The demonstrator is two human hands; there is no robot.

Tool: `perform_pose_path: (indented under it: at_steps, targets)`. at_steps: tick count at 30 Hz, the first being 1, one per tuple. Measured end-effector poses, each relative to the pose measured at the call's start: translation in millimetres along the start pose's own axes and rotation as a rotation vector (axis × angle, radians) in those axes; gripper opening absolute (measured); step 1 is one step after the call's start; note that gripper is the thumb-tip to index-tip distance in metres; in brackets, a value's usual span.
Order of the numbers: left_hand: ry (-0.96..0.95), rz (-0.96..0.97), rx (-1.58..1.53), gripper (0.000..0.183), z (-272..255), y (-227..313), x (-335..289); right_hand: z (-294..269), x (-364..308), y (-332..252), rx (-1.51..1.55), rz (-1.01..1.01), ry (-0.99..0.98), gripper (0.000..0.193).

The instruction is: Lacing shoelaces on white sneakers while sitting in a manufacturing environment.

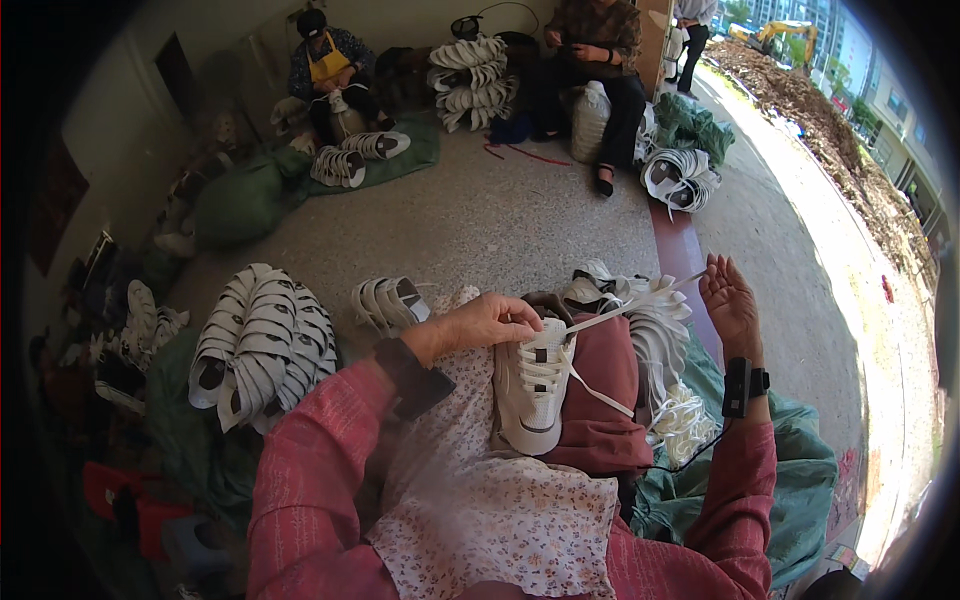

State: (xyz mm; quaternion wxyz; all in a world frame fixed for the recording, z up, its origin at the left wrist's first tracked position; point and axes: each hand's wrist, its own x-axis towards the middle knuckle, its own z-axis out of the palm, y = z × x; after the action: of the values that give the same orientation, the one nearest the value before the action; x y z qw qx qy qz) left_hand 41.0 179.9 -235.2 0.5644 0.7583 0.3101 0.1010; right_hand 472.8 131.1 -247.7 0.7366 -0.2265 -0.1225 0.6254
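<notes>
A white shoe upper point(532, 395), partly laced over its tongue, lies on my lap with its toe toward me. My left hand point(492, 322) is closed on the top of the shoe upper, fingertips by the tongue. A flat white shoelace point(640, 302) runs taut from the upper's top eyelets to my right hand point(730, 295), raised at the right. Its thumb and forefinger pinch the lace's end. Another lace end point(600, 392) hangs loose across the dark red cloth point(605, 400) on my leg.
Nested white uppers point(265, 345) stand in rows at the left; one small group point(390, 303) sits beyond my left hand. A bundle of white laces point(682, 425) lies on green sacking point(780, 470) at the right. Two seated people point(335, 70) work across the floor.
</notes>
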Motion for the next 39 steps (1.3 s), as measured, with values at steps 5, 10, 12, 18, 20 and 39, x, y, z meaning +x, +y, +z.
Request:
perform_pose_path:
  at_steps: [5,10,12,18,20,39]
  targets:
    - [0.158,0.459,0.384,0.015,35,24,22,20,-28,-11,-0.314,-0.143,0.003,0.026]
    - [0.129,0.626,1.002,0.010,86,23,33,31,-46,-2,-0.361,-0.018,-0.043,0.025]
    - [0.000,0.512,1.278,0.013,95,20,41,34,-55,1,-0.385,-0.025,-0.035,0.024]
    - [-0.192,0.343,0.901,0.016,104,25,30,14,-69,-12,-0.356,-0.047,-0.210,0.025]
    - [-0.276,0.365,0.545,0.020,88,44,13,20,-71,-9,-0.367,-0.110,-0.287,0.025]
    - [0.766,-0.406,-0.538,0.024,-50,-80,-137,-94,-34,56,-0.142,0.108,0.240,0.006]
